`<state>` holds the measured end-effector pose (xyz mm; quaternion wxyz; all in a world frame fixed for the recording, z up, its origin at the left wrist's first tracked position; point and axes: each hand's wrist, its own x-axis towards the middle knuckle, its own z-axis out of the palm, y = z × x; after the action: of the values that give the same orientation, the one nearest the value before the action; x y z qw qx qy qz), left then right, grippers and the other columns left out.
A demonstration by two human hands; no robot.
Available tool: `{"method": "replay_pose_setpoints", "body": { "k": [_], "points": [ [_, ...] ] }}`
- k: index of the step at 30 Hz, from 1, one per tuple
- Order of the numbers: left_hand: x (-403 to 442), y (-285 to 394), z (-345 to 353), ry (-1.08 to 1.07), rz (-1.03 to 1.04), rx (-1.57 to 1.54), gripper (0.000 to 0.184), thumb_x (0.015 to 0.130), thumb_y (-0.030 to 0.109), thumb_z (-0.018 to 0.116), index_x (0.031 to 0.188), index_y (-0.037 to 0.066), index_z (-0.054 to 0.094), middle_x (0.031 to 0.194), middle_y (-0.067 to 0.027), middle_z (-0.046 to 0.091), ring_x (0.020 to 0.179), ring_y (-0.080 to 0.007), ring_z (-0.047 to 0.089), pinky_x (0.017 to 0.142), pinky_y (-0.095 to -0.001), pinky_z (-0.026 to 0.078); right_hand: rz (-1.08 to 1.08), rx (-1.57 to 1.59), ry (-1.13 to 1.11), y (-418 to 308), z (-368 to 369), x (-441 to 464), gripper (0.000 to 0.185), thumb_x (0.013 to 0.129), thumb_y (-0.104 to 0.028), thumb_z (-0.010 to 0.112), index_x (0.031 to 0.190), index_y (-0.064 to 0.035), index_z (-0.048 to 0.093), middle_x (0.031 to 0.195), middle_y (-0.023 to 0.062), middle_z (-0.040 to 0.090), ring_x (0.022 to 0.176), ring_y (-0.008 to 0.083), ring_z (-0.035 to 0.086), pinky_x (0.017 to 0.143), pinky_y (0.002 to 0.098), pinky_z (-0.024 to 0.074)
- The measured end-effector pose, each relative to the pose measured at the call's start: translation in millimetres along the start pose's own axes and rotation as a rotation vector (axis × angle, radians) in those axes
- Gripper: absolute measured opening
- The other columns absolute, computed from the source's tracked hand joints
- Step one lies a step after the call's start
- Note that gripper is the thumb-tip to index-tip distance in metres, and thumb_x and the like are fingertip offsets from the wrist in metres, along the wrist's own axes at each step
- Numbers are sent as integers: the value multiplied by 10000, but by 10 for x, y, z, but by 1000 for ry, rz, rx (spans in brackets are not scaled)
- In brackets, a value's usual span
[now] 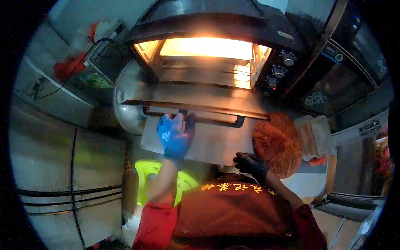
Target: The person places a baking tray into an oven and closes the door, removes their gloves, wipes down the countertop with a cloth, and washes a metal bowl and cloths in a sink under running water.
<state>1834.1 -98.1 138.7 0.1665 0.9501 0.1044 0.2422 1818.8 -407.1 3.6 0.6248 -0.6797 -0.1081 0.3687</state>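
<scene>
Toaster oven: stands at the far edge of the worktop, interior lit, front open toward the person. Oven door: swung down, its free edge crossing above the worktop, inboard of the front edge. Reddish mesh bundle: toward the worktop's right edge, well apart from the left hand (contents not readable); clear plastic tubs just beyond it on the right.

Door handle: on the person's side of the door's free edge and running along it. Long axis lies left to right, roughly parallel to the worktop's front edge, right end slightly nearer the person. It extends rightward from the left hand's fingers.

Left hand, blue glove: the nearer hand, at the handle's left portion, fingers pointing away from the person toward the oven. Fingers look bent onto the bar; blur prevents telling whether they grasp it. Right hand, dark glove: near the worktop's front edge, apart from the handle, beside the bundle; fingers loosely bent, released, nothing visible in them.
</scene>
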Motion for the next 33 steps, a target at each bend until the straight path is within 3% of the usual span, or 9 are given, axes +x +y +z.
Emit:
{"method": "replay_pose_setpoints", "body": {
  "k": [4, 6, 10, 16, 18, 22, 23, 26, 33],
  "points": [
    [448, 153, 21, 181, 91, 162, 302, 768, 330, 639, 1023, 168, 626, 842, -166, 566, 802, -343, 533, 682, -434, 423, -137, -156, 112, 46, -39, -28, 442, 745, -215, 684, 1130, -45, 550, 1108, 155, 587, 1021, 336, 565, 830, 408, 490],
    [730, 127, 72, 399, 256, 158, 376, 779, 338, 631, 1134, 219, 594, 856, -166, 559, 801, -338, 535, 673, -431, 429, 276, 341, 109, -809, 126, -223, 510, 904, -383, 504, 1286, -57, 417, 1191, 93, 544, 997, 198, 537, 873, 337, 445],
    [1166, 259, 28, 326, 261, 209, 417, 781, 316, 645, 1183, 238, 564, 858, -163, 563, 811, -357, 536, 689, -452, 429, 298, 435, 120, -206, -57, -183, 512, 893, -379, 528, 1275, -53, 426, 1182, 89, 546, 1001, 201, 533, 873, 343, 453],
    [1389, 390, 160, 294, 277, -96, 356, 814, 251, 633, 1134, 105, 582, 872, -180, 617, 795, -340, 576, 692, -421, 452, -168, -292, 83, -69, -134, -215, 434, 880, -384, 556, 1175, -67, 520, 1066, 67, 585, 881, 167, 559, 738, 327, 507],
    [1271, 430, 196, 268, 267, -179, 318, 822, 227, 628, 1105, 87, 593, 855, -174, 622, 788, -334, 583, 681, -409, 457, 488, 434, 252, -475, -35, -241, 397, 877, -377, 563, 1132, -73, 546, 1010, 61, 596, 811, 160, 567, 697, 311, 510],
    [774, 394, 542, -12, 328, -494, 304, 869, 235, 586, 1062, 2, 605, 895, -160, 644, 824, -255, 611, 736, -334, 467, 550, 481, 287, -759, 13, -504, 367, 877, -357, 569, 1100, -65, 562, 998, 59, 601, 818, 162, 578, 713, 303, 508],
    [596, 376, 678, -73, 329, -628, 289, 890, 246, 560, 1032, 1, 617, 877, -135, 655, 804, -225, 616, 734, -320, 471, 134, -45, 220, -756, -22, -592, 354, 877, -352, 568, 1076, -59, 574, 995, 62, 605, 830, 160, 581, 721, 301, 506],
    [24, 383, 943, -432, 52, -804, 334, 923, 305, 504, 986, 3, 632, 822, -96, 661, 783, -183, 612, 746, -312, 474, 457, 501, 349, -796, -57, -621, 329, 892, -352, 532, 1003, -53, 612, 971, 76, 627, 854, 162, 593, 747, 292, 493],
    [-750, 473, 1073, -907, -526, -965, 384, 875, 393, 563, 881, 16, 635, 745, -81, 645, 611, -143, 573, 586, -274, 456, 550, -56, 347, -592, -216, -965, 464, 879, -475, 475, 931, -50, 653, 802, 87, 652, 755, 159, 603, 724, 300, 469]
  ]
}}
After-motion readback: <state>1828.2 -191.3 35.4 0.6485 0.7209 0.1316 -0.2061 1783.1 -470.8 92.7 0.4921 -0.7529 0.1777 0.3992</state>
